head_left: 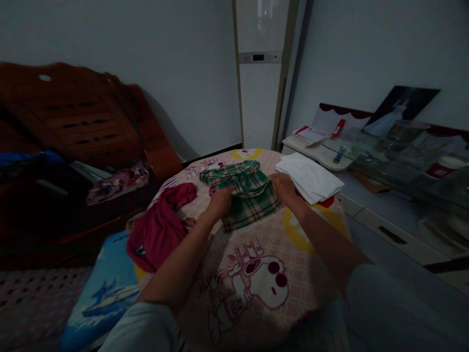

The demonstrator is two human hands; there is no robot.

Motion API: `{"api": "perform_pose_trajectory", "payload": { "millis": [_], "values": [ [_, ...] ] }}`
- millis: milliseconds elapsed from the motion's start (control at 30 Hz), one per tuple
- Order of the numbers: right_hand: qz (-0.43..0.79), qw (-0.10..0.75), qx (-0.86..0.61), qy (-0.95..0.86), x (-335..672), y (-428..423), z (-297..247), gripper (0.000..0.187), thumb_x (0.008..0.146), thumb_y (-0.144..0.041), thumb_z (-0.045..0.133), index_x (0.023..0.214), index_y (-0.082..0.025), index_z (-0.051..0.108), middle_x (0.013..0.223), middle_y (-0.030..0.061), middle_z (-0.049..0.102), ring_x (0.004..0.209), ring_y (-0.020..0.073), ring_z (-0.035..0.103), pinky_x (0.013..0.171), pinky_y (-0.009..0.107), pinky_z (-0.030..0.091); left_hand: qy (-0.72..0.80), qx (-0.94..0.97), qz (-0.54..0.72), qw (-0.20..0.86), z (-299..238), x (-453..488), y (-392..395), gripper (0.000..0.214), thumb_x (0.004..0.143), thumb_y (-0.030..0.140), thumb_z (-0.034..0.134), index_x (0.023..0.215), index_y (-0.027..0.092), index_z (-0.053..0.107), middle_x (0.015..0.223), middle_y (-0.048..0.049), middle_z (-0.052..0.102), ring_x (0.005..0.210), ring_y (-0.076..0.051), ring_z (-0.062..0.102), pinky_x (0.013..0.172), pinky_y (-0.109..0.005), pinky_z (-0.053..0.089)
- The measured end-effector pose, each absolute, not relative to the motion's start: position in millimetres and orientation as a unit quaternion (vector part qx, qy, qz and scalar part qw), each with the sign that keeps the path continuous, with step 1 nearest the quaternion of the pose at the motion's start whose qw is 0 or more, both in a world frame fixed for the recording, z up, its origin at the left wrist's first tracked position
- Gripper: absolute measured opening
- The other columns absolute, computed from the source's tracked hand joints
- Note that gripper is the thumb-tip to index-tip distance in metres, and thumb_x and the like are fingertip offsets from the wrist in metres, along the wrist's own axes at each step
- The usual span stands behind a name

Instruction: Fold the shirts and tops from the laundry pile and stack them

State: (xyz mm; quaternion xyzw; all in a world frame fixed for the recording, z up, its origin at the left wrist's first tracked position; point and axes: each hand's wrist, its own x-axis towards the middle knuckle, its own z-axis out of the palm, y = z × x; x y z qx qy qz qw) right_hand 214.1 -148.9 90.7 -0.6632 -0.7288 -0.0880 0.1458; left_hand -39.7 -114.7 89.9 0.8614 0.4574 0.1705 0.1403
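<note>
A green plaid shirt (252,208), partly folded over itself, lies on a round table covered with a pink cartoon cloth (256,244). My left hand (220,201) is closed on the shirt's left side, its fingertips partly hidden. On the opposite side, my right hand (284,188) grips the cloth's edge with curled fingers. Left of my left forearm lies a crumpled dark red garment (161,230). A folded white garment (309,176) rests just beyond my right hand, with a bit of red cloth under it.
A wooden bench (88,127) stands at the left, with a blue printed cushion or stool (106,288) beside the table. At the right is a low cabinet with a glass top (384,166) holding papers, a cup and a photo. A tall white air conditioner (260,102) fills the corner.
</note>
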Motion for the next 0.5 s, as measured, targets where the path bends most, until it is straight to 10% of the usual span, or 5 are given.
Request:
{"api": "perform_pose_trajectory", "payload": {
  "millis": [500],
  "values": [
    [-0.039,0.047,-0.59,-0.805,229.3,-190.6,10.5,0.045,0.089,-0.006,0.038,0.125,-0.014,0.064,0.135,0.0132,0.061,0.124,0.0228,0.055,0.109,0.039,0.039,0.377,0.911,0.143,0.089,-4.3,-48.1,-182.5,0.048,0.09,0.016,0.048,0.137,0.01,0.051,0.143,-0.019,0.052,0.133,-0.027,0.05,0.111,-0.043,0.043]
  ]
}}
